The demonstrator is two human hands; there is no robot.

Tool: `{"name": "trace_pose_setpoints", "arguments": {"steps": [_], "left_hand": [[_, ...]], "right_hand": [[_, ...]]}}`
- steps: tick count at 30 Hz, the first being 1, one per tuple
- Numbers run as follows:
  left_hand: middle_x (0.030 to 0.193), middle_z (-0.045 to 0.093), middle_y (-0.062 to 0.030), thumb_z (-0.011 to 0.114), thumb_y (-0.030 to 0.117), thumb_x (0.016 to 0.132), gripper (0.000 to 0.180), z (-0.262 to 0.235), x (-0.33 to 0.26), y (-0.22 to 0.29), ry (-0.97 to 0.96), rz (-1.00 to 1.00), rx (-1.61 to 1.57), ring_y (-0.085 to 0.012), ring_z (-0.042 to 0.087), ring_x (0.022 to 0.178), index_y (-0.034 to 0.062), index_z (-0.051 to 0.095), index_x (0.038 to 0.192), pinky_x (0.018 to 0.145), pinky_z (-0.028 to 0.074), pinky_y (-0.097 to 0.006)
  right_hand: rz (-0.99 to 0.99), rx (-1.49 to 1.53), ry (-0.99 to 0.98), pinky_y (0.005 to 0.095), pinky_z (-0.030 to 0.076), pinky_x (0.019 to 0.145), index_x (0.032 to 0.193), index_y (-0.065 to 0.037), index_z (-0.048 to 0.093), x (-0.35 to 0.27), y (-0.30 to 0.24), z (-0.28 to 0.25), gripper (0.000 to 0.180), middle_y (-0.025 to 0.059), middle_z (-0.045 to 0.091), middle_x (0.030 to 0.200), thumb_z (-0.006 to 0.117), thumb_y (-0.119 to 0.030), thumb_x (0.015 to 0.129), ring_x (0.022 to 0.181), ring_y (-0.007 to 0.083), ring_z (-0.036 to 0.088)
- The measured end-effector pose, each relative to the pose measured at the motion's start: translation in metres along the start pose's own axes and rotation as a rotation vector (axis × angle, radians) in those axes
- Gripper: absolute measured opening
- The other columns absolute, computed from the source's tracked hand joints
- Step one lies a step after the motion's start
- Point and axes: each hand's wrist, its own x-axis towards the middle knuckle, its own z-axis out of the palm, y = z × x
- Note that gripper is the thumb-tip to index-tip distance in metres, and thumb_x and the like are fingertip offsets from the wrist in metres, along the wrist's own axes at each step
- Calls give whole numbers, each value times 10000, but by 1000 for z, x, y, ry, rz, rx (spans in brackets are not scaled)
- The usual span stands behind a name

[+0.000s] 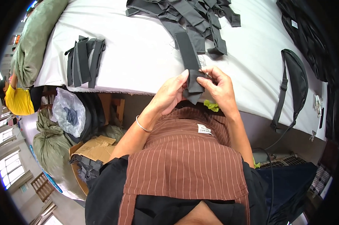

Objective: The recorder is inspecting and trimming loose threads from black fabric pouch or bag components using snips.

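A dark grey fabric strip lies from the pile over to the table's near edge. Its near end is a folded piece of fabric between my two hands. My left hand pinches the left side of that piece, thumb on top. From the right, my right hand presses its thumb onto the same piece, with its fingers curled behind. Something small and dark shows by the right fingers, too hidden to name. Beyond my hands spreads a loose pile of grey fabric strips. A neater stack of strips sits to the left.
White cloth covers the table. On its right lie a black waist bag and black material. Below left stand a cardboard box of fabric scraps and sacks. A person in yellow is far left.
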Motion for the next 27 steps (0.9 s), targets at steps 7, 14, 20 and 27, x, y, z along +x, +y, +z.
{"name": "trace_pose_setpoints", "arguments": {"steps": [7, 14, 20, 27], "left_hand": [[1105, 631, -150, 532, 317, 977, 401, 0, -6, 7, -101, -57, -189, -211, 629, 1000, -2, 514, 1220, 896, 532, -361], [1175, 586, -101, 655, -28, 830, 468, -1, -11, 4, -70, 41, -1, -146, 586, 1048, -14, 491, 1268, 930, 497, -277], [1119, 605, -54, 598, -35, 862, 372, 5, -11, 0, -31, 126, 127, -108, 570, 1007, -7, 531, 1226, 909, 476, -256], [917, 616, 23, 555, 88, 938, 188, 0, -12, -4, 34, 85, 303, -56, 532, 820, 10, 615, 1099, 729, 450, -210]], "right_hand": [[-559, -639, -12, 291, 442, 539, 812, -81, 702, -40, -12, 3, 236, 49, 599, 644, 693, 43, 611, 563, 180, 551], [-424, -559, -15, 310, 485, 591, 995, -120, 703, -38, -23, -4, 352, 58, 655, 761, 794, -129, 656, 653, 203, 604], [-434, -706, 96, 307, 487, 599, 1064, -136, 683, -29, -27, 2, 413, 31, 591, 915, 769, -72, 665, 687, 181, 602], [-438, -440, 174, 246, 469, 678, 879, 12, 642, -9, -19, 8, 64, 30, 586, 821, 675, -27, 840, 765, 114, 574]]}}
